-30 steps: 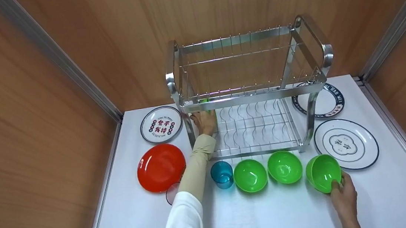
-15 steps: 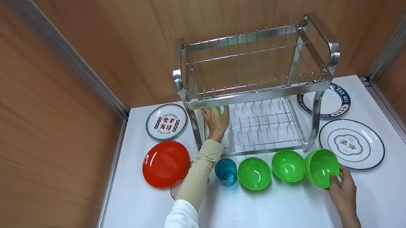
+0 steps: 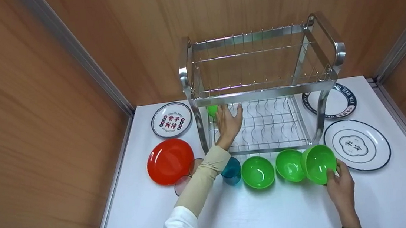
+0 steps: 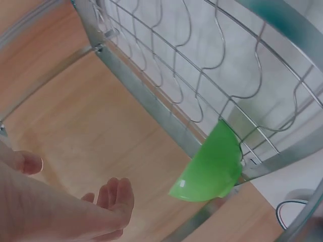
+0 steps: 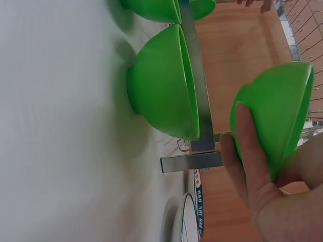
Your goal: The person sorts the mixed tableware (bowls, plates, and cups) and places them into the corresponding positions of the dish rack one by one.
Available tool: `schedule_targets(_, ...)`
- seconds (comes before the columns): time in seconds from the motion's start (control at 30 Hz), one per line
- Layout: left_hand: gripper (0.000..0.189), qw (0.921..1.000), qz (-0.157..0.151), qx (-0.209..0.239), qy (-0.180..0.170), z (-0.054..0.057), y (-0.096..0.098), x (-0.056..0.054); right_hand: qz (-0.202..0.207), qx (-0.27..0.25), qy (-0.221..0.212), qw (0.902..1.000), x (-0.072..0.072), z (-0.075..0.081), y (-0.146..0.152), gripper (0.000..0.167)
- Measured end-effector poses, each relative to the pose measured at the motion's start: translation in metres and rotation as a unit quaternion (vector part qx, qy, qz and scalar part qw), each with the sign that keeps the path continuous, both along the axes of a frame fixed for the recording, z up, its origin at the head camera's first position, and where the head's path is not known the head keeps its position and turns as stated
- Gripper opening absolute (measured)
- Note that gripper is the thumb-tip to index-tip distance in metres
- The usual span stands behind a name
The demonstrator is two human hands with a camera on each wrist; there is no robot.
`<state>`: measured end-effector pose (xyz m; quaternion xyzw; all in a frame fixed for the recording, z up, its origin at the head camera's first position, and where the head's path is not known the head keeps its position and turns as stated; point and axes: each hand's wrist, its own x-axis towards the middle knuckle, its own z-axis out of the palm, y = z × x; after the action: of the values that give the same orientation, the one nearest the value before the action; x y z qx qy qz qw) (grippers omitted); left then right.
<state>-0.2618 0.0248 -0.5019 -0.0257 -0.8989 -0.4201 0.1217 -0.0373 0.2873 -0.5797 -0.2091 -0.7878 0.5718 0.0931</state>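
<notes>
A green bowl (image 4: pixel 212 166) stands on its edge in the wire slots at the left end of the rack's lower tier (image 3: pixel 263 123). My left hand (image 3: pixel 229 122) is inside that tier, to the right of the bowl; in the left wrist view a gap separates the fingers from it, and the hand holds nothing. My right hand (image 3: pixel 340 186) grips another green bowl (image 5: pixel 277 106) by its side, thumb at the rim and fingers beneath, raised off the table. Two more green bowls, one at left (image 3: pixel 258 172) and one at right (image 3: pixel 290 166), sit upright before the rack.
A blue cup (image 3: pixel 231 169) is partly behind the left sleeve. Left of the rack lie a red plate (image 3: pixel 170 162), a lettered plate (image 3: pixel 172 120) and clear pinkish cups (image 3: pixel 182 186). Two white plates, a rear one (image 3: pixel 351 101) and a front one (image 3: pixel 373 144), lie at right.
My left hand has let go of the bowl in the rack and moved right, away from it. My right hand has brought its bowl slightly left and up.
</notes>
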Motion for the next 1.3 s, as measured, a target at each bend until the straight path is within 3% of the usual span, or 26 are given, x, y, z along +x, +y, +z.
schedule_targets(0.1, 0.048, 0.9992, -0.021, 0.024, 0.022, 0.001, 0.004, 0.009, 0.005, 0.004, 0.011, 0.9999, -0.003, 0.002, -0.002, 0.049)
schedule_targets(0.4, 0.045, 0.9955, -0.076, 0.057, -0.006, 0.011, 0.019, 0.036, 0.033, -0.004, 0.014, 0.9993, -0.012, 0.008, -0.012, 0.052)
schedule_targets(0.8, 0.037, 0.9892, -0.119, 0.083, -0.019, 0.007, 0.037, 0.065, 0.042, -0.006, 0.045, 0.9981, -0.023, 0.014, -0.029, 0.047)
schedule_targets(0.97, 0.039, 0.9862, -0.13, 0.093, -0.043, 0.007, 0.039, 0.074, 0.039, 0.001, 0.056, 0.9977, -0.026, 0.015, -0.035, 0.046)
schedule_targets(1.3, 0.041, 0.9811, -0.147, 0.115, -0.052, 0.003, 0.043, 0.085, 0.038, 0.002, 0.069, 0.9969, -0.034, 0.02, -0.044, 0.044)
